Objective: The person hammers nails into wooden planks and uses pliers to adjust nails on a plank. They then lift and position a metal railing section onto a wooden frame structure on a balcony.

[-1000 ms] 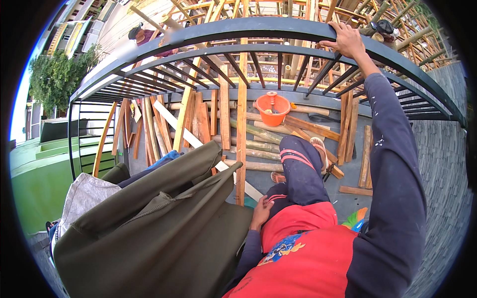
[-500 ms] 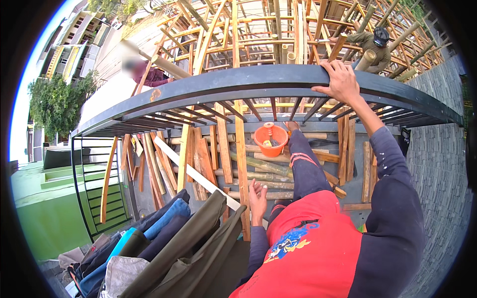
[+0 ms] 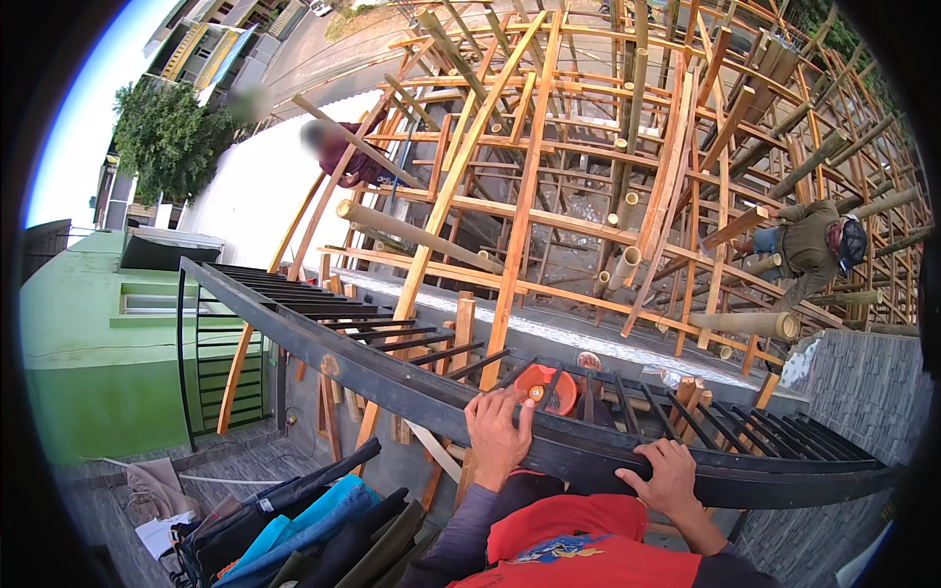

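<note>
A dark metal railing (image 3: pixel 382 392) curves across the lower middle, with a rusty spot on its top rail. My left hand (image 3: pixel 498 436) rests on that rail, its fingers bent over the far edge. To its right, my right hand (image 3: pixel 668 482) grips the same rail, the thumb on the near side. Just beyond the left hand, an orange bucket (image 3: pixel 569 390) shows between the bars, its contents partly hidden. Beside the bucket, a foot (image 3: pixel 588 362) is visible past the bars.
Beyond the railing spreads a lattice of wooden boards (image 3: pixel 520 211) and bamboo poles (image 3: pixel 417 235). One person in maroon (image 3: pixel 363 162) is at the left; another in olive (image 3: pixel 814 250) bends at the right. Clothes (image 3: pixel 333 514) hang at lower left, near a green wall (image 3: pixel 98 382).
My left hand has risen from beside my body onto the rail. The view has tilted toward the lattice, and the railing now sits lower. My right hand stays on the rail.
</note>
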A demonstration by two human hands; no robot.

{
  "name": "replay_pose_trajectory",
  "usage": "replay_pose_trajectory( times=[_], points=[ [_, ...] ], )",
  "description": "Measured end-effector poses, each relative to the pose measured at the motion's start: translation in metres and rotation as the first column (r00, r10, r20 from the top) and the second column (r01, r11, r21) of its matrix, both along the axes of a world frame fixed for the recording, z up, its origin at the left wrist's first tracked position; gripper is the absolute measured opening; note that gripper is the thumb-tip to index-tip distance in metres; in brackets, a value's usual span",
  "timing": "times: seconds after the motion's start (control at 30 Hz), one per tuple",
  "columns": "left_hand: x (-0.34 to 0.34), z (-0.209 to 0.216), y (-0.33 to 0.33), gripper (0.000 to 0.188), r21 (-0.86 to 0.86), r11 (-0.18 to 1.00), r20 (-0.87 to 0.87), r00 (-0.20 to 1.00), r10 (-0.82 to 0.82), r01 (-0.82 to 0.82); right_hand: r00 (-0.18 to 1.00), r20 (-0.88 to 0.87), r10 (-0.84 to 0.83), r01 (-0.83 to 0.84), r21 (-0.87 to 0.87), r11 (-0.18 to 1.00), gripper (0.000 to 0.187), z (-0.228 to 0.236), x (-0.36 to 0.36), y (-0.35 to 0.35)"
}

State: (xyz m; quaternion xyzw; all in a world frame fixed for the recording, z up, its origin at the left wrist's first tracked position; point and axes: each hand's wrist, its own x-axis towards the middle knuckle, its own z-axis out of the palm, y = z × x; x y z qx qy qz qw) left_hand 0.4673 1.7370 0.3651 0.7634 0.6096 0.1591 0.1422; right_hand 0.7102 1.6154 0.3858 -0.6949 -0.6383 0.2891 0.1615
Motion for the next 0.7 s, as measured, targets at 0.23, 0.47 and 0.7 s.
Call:
replay_pose_trajectory(
  times=[0.23, 0.47, 0.7],
  points=[
    [0.006, 0.008, 0.008, 0.012, -0.061, 0.998, -0.065, 0.998, -0.003, -0.001, 0.995, -0.072, 0.068, -0.085, -0.262, 0.961, 0.053, -0.004, 0.013, 0.006],
    [0.006, 0.007, 0.003, 0.011, -0.09, 0.996, -0.093, 0.995, 0.021, -0.029, 0.984, -0.123, 0.131, -0.169, -0.388, 0.906, 0.052, -0.001, 0.014, 0.007],
    [0.002, 0.005, -0.005, 0.013, -0.089, 0.994, -0.106, 0.993, 0.046, -0.056, 0.969, -0.217, 0.117, -0.209, -0.475, 0.855, 0.056, 0.002, 0.016, 0.013]
  ],
)
